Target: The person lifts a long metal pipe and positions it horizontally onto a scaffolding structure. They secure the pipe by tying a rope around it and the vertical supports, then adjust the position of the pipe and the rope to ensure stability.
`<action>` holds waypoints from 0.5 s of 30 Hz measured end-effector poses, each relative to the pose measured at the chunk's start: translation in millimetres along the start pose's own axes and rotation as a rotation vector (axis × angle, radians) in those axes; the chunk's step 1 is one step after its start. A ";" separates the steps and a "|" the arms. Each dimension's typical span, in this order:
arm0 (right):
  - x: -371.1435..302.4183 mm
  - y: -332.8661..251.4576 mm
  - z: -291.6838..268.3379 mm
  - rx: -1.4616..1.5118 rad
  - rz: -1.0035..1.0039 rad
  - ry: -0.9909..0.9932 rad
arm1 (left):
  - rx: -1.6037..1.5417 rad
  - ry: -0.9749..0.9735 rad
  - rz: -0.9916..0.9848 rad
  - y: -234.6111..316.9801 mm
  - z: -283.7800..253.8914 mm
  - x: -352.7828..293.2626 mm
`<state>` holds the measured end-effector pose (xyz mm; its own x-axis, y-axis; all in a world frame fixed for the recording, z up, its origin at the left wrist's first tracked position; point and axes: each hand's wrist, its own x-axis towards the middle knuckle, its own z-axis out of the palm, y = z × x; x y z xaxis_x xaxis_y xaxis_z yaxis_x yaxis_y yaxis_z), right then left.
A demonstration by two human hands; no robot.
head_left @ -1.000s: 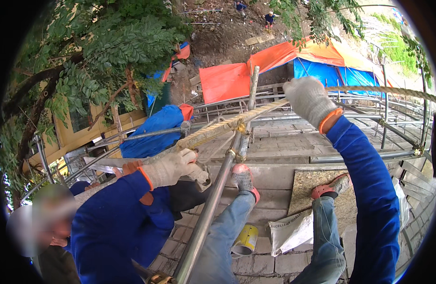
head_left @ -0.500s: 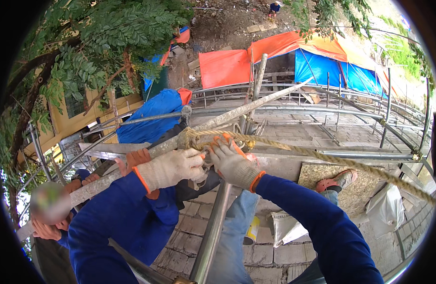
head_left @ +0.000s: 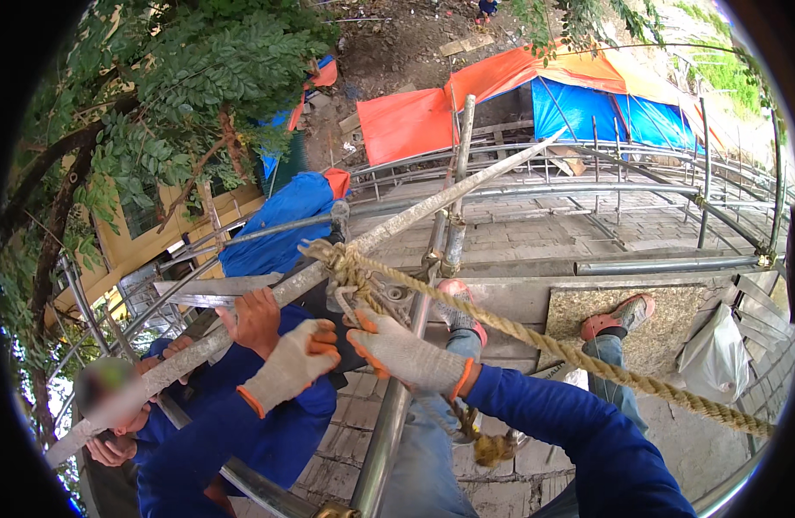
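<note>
A thick tan rope (head_left: 535, 330) is knotted round a long slanting pole (head_left: 449, 192) and runs off to the right. Just below the knot (head_left: 350, 266) hangs a metal hook or loop (head_left: 345, 302). My right hand (head_left: 406, 350), in a pale knit glove with orange palm, closes on the rope hanging below the knot. A frayed rope end (head_left: 492, 449) dangles under that hand. To the left, apart from the knot, my left hand (head_left: 292, 363) in a matching glove has curled fingers; nothing shows in them. Close beside it, a co-worker's bare hand (head_left: 255, 321) grips the pole.
A co-worker in blue (head_left: 281, 432) is at the lower left under the pole. An upright steel pipe (head_left: 382, 449) rises between my arms. My feet rest by a board (head_left: 548, 324), near a white sack (head_left: 715, 354). Beyond are pipe rails, orange and blue tarps (head_left: 406, 125) and tree branches.
Both hands have come down from the knot, leaving it uncovered. My left hand has drawn away from the rope. A rope end now hangs below my right hand.
</note>
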<state>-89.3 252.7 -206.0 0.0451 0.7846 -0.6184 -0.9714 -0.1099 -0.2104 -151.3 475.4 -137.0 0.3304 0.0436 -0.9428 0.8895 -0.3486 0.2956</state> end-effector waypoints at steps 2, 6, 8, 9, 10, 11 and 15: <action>13.3 5.6 27.3 0.414 0.064 -0.088 | 0.104 -0.462 -0.215 16.1 33.3 -1.5; 39.8 -18.3 53.3 0.983 -0.003 0.013 | -0.579 -0.719 -0.403 -60.7 28.2 -32.4; 65.7 -24.0 47.0 1.147 -0.107 -0.062 | -1.016 -0.533 -0.412 -17.0 44.0 -59.4; 75.5 -29.3 47.2 1.222 -0.171 -0.105 | -1.168 -0.394 -0.419 26.9 49.6 -71.9; 78.2 -35.7 50.0 1.164 -0.133 -0.058 | -1.280 -0.350 -0.444 56.3 47.8 -78.3; 76.9 -47.3 59.5 1.115 -0.118 0.020 | -1.379 -0.384 -0.421 48.1 40.2 -79.2; 49.2 -75.7 58.9 0.454 -0.121 0.034 | -1.529 -0.413 -0.435 26.4 -31.8 -101.1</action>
<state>-27.2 335.5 -175.9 0.1649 0.7538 -0.6361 -0.9619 0.2656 0.0653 -151.2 491.6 -29.0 0.1089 -0.4398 -0.8915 0.4376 0.8264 -0.3543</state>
